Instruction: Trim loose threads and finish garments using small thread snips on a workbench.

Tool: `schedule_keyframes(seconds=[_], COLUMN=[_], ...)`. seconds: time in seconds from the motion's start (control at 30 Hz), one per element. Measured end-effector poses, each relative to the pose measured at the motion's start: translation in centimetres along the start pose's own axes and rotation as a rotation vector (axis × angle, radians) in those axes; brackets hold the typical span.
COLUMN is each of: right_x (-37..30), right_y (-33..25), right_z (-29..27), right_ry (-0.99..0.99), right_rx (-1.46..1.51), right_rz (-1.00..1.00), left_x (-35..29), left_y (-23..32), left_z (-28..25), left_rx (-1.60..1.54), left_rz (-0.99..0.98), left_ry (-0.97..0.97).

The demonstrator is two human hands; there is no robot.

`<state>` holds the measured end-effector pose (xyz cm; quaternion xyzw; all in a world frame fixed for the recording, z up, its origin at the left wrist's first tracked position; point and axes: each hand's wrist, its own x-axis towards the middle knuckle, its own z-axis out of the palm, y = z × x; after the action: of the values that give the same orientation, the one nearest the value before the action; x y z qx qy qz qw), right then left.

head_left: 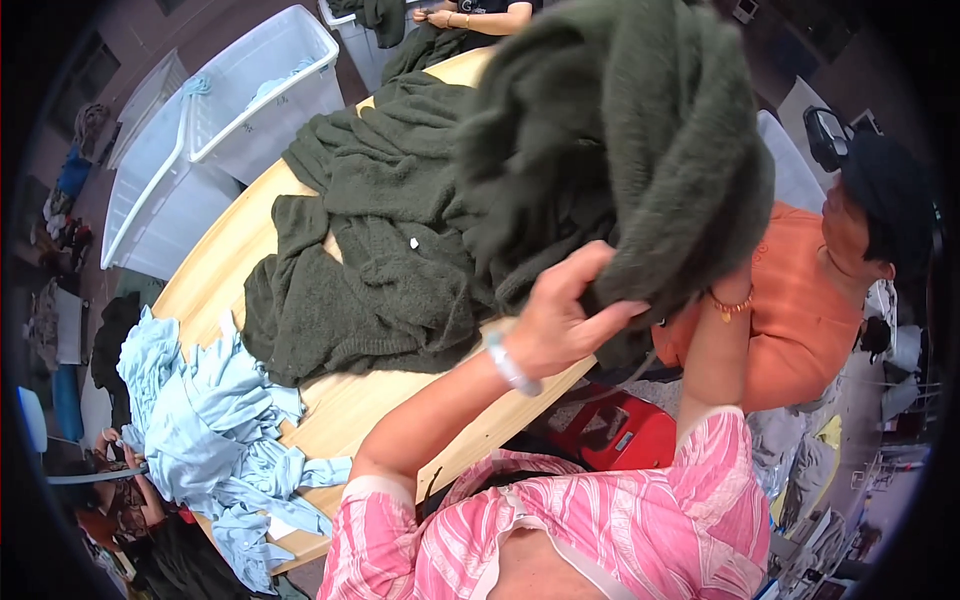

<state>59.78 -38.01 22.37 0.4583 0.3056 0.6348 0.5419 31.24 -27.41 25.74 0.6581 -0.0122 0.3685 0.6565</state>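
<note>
A dark green knit garment (690, 150) is raised in front of me, bunched and partly blurred. My left hand (565, 310), with a pale bracelet at the wrist, grips its lower edge between thumb and fingers. My right hand (738, 282), below an orange beaded bracelet, reaches up behind the garment's right side; its fingers are hidden by the cloth. Under and beyond the raised piece, more dark green knitwear (390, 290) lies heaped across the wooden table (330, 400). A small white speck sits on that heap.
Light blue garments (200, 410) are piled at the table's left end. Translucent plastic bins (265, 95) stand beyond the far left edge. A person in orange (800, 310) is close on my right, above a red object (615, 430). Another person's hands (445, 18) work at the far end.
</note>
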Motion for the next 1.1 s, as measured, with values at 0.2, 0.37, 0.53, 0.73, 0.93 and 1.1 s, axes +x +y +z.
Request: schedule_keyframes(seconds=[0.2,0.37,0.53,0.73,0.93,1.1], right_x=[-0.3,-6.5,-10.6,-11.1,-6.4,-2.7], right_y=[-3.4,-7.5,-6.5,-3.6,-3.1,-1.4], right_z=[-6.7,-14.2,-21.7,-27.2,-30.1,-32.2], right_ry=[-0.782,-1.192,-0.927,-0.999,-0.479,-0.521], right_rx=[1.238,2.481,2.538,2.704,2.768,2.652], right_rz=[-0.017,0.215,0.598,0.133,-0.288,-0.533], left_x=[0.4,-4.2,-13.6,-25.8,-30.6,-35.9], left_y=[-11.1,-19.0,-19.9,-19.4,-15.4,-9.3], left_z=[0.9,-4.3,-14.8,-18.7,-13.7,-14.4], left_rx=[0.106,0.591,1.442,1.339,1.139,0.666], left_rz=[-0.248,-0.230,-0.459,-0.475,-0.647,-0.644], left_ry=[-0.123,0.155,0.176,0.032,-0.121,-0.129])
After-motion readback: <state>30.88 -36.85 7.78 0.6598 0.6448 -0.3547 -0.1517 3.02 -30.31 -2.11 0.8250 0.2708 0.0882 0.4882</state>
